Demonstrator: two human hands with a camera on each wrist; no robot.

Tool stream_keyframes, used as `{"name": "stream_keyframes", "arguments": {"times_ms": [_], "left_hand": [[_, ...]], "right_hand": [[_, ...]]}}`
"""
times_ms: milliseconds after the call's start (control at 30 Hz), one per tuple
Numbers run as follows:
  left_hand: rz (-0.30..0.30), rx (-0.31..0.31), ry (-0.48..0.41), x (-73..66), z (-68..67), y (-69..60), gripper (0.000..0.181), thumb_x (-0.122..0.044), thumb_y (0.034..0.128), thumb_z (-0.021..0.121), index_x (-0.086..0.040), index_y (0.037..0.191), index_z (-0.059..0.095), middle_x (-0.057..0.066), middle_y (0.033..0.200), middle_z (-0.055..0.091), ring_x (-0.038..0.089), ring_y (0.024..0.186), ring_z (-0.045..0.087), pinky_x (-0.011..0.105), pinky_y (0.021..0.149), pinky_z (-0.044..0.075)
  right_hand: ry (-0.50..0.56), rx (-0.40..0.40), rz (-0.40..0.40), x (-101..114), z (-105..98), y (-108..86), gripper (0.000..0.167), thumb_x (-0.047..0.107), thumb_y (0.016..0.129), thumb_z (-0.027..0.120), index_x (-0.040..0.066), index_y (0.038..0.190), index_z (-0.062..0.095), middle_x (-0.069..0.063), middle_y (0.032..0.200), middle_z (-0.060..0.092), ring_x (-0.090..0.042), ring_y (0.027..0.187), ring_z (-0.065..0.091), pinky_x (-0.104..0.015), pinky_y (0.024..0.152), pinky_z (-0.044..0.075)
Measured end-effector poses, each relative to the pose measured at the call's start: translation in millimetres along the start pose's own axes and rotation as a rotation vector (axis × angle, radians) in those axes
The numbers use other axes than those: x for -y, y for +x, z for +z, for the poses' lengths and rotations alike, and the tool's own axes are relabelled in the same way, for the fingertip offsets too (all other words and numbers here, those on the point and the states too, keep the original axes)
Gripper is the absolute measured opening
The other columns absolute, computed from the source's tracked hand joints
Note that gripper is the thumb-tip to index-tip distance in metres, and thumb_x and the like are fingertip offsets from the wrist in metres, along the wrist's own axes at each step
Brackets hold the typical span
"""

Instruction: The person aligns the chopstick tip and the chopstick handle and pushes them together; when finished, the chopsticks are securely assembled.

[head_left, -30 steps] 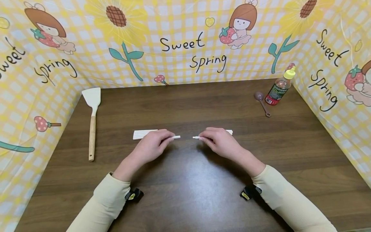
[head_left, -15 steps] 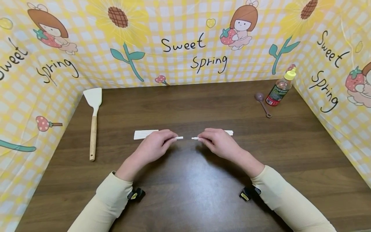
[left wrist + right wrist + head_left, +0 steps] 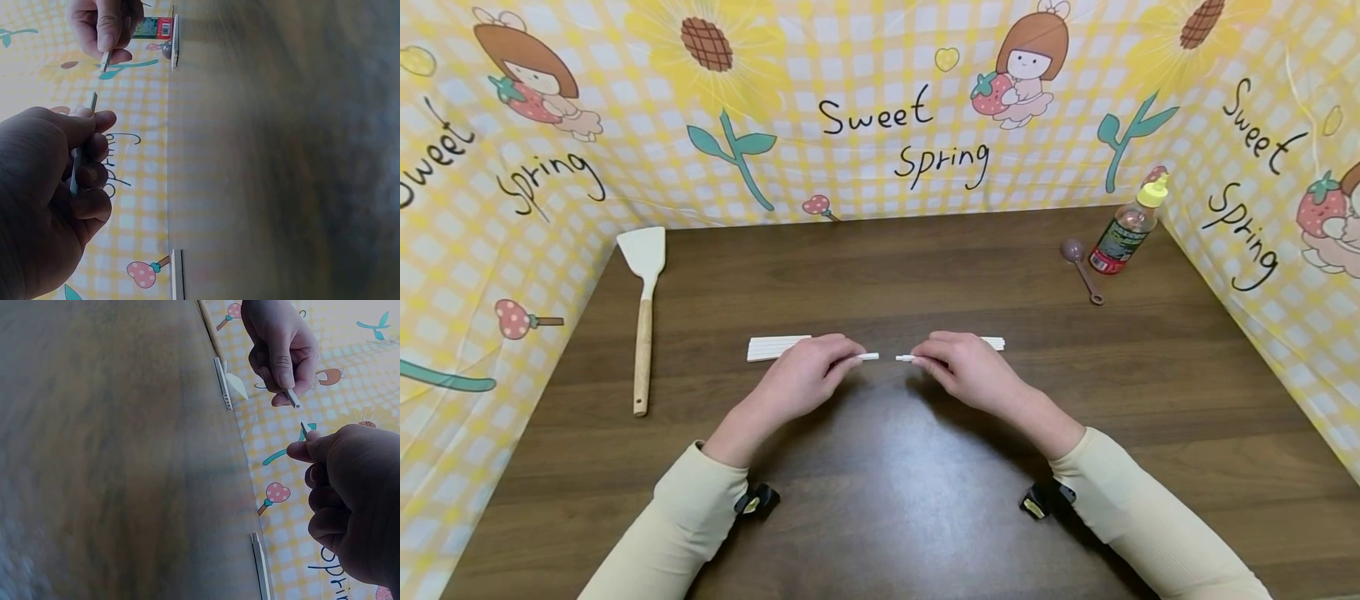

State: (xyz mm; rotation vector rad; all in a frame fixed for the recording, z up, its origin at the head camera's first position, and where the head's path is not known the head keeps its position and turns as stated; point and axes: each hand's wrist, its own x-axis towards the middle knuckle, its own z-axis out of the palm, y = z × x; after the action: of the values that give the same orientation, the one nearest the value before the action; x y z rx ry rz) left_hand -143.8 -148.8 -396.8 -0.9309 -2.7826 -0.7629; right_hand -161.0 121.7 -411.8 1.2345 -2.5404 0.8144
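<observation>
Above the table's middle, my left hand [image 3: 805, 375] pinches a thin white stick [image 3: 869, 357] between thumb and fingertips. In the left wrist view the rest of that stick [image 3: 76, 169] runs back under the curled fingers. Opposite it, my right hand [image 3: 973, 367] grips another white stick [image 3: 904, 358], whose exposed end steps down to a narrower tip. The two ends face each other across a small gap, roughly in line. A row of white sticks [image 3: 775, 347] lies behind the left hand. More white sticks [image 3: 995, 342] lie behind the right hand, mostly hidden by it.
A white spatula [image 3: 642, 325] with a wooden handle lies at the left. At the back right stand a yellow-capped bottle [image 3: 1122, 237] and, beside it, a brownish measuring spoon [image 3: 1082, 271]. Patterned cloth [image 3: 865, 192] walls the table's back and sides.
My left hand has moved right with its stick, narrowing the gap between the two ends. The right hand has stayed nearly in place, still holding its stick.
</observation>
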Motion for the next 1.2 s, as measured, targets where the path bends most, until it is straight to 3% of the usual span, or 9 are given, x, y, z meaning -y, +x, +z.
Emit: {"name": "stream_keyframes", "arguments": {"times_ms": [1200], "left_hand": [[0.029, 0.018, 0.021, -7.1, 4.5, 8.3, 0.011, -0.016, 0.0997, 0.066, -0.011, 0.103, 0.075, -0.002, 0.095, 0.071, 0.014, 0.083, 0.066, 0.038, 0.077, 0.054]], "right_hand": [[-0.004, 0.001, -0.009, 3.2, 1.4, 5.7, 0.009, 0.013, 0.098, 0.068, 0.008, 0.097, 0.075, 0.005, 0.081, 0.060, -0.009, 0.069, 0.054, -0.028, 0.068, 0.049]]}}
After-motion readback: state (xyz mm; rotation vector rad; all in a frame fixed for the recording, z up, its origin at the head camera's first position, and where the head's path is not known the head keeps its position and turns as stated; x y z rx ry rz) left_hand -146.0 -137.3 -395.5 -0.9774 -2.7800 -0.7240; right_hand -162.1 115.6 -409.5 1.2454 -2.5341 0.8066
